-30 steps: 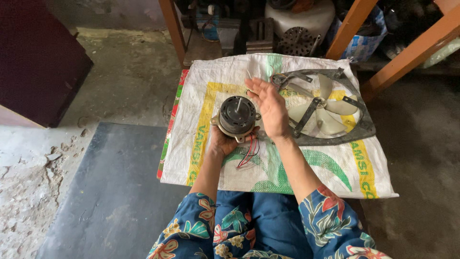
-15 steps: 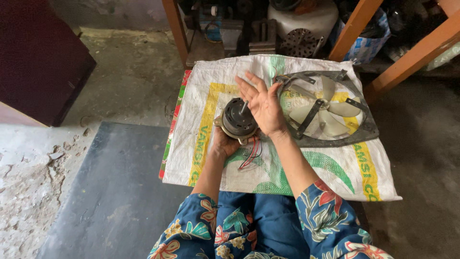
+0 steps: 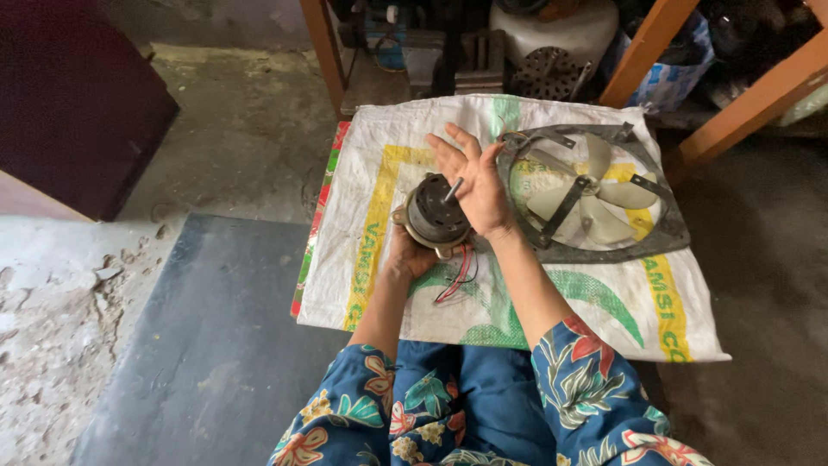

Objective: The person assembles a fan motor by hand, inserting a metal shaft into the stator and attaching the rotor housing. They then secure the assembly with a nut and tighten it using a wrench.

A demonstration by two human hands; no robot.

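Workshop floor and surroundings, seen from above.
The concrete floor [image 3: 233,112] is rough and stained, crumbling to rubble at the lower left. A dark grey mat [image 3: 198,345] lies on it beside a white woven sack [image 3: 379,285] spread flat. A dark maroon cabinet [image 3: 73,103] stands at left; orange wooden frame legs [image 3: 642,56] rise above, with cluttered shelving behind. Daylight is soft and even.

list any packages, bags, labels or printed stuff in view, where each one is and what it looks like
Woven sack: spread flat under the fan motor and fan frame; white, rectangular, with yellow and green bands, red edge on the left, printed lettering.
Plastic bag: upper right, behind the slanted wooden leg; crumpled, blue and white with print.
No screens or signs in view.
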